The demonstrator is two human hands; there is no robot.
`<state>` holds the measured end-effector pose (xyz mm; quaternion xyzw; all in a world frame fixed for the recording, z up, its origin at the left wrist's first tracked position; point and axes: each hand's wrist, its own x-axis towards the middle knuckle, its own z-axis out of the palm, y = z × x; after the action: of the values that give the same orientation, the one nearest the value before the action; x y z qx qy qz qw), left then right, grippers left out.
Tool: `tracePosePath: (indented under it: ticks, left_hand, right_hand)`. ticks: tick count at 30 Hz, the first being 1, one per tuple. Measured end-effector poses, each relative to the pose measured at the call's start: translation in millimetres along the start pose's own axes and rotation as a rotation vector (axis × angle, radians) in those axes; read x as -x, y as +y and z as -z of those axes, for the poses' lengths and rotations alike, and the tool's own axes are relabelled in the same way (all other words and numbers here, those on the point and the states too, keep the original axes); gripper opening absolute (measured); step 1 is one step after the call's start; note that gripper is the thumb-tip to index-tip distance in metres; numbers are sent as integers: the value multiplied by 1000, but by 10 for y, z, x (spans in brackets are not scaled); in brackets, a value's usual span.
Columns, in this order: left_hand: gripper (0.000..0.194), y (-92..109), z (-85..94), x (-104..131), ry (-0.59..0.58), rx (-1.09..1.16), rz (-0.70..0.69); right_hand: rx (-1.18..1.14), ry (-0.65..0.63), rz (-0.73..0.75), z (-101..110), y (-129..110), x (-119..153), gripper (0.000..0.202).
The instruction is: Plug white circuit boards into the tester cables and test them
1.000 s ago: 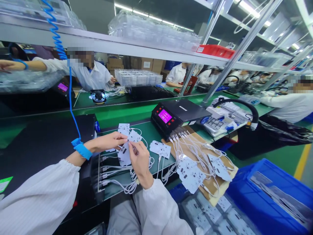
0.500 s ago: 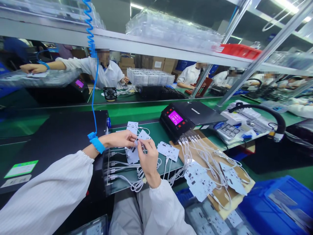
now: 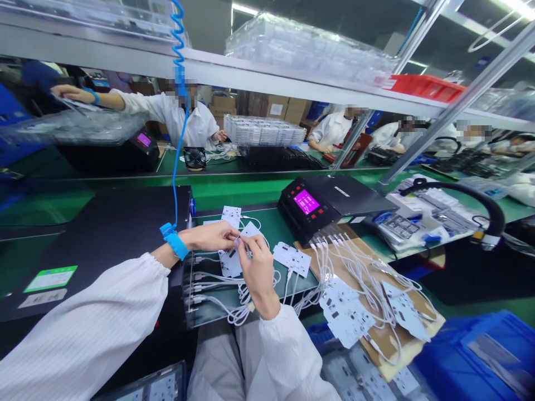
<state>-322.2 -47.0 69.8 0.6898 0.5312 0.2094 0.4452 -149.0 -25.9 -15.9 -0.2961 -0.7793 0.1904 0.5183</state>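
Note:
My left hand (image 3: 217, 236) is closed with thumb and fingers on a white circuit board (image 3: 251, 229). Against the same board, the fingertips of my right hand (image 3: 258, 273) are pinched together; what lies between them is hidden. Beneath my hands is another white board (image 3: 229, 264), and one more board (image 3: 232, 215) lies just beyond. To the right of my right hand rests a board (image 3: 291, 259) with a white cable plug at its lower edge. White cables (image 3: 217, 280) run from the black box on the left to the area below my hands.
A black tester (image 3: 307, 201) with a lit magenta screen feeds white cables to boards (image 3: 346, 312) on brown cardboard (image 3: 382, 348). A blue coiled cord (image 3: 175, 184) hangs to my left wristband. A blue bin (image 3: 472, 356) stands at lower right. Co-workers sit across the bench.
The view has turned slightly left, so everything sits farther right. My hands remain together at the board with little movement. Across the bench, a co-worker's hand has risen with a white sheet-like piece.

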Motion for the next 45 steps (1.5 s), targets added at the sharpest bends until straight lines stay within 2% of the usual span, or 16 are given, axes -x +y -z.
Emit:
tracePosePath:
  ticks: [4,8,13,19,25,28,30,32,35,37,40,45]
  left_hand:
    - [18,-44,-4,-26,49,-65,11]
    - [29,-37,-16,-48,98,-106,44]
    - [36,-67,-15,-67,113,-136,27]
    - [27,-97,-23,-86,125,-168,20]
    - [19,-129,-27,-95,143,-166,22]
    - [15,-112,-13,-83,135,-163,23]
    - [19,-77,1,-65,115,-163,24]
    - [25,-41,14,-48,101,-154,20]
    - [30,-22,29,-43,108,-131,8]
    - [33,-36,36,-50,118,-150,8]
    - [33,-58,44,-59,122,-205,29]
    - [32,-63,52,-46,123,-208,51]
  right_hand:
    - [0,-24,12,-13,21,-16,23]
    - [-83,19,0,20,76,34,19]
    - [-21,34,88,-5,104,66,18]
    - [45,47,165,-100,143,22,16]
    - [57,34,155,-174,151,-10,19]
    - [21,-4,144,-129,123,-46,19]
    - [-44,-48,147,-14,143,-49,16]
    - [-83,-69,146,153,226,-11,15]
    - [-4,-83,90,385,467,108,17]
    - [64,-157,73,459,654,187,19]
    - [64,-283,77,447,864,244,21]
    - [-54,-355,-32,376,975,209,22]
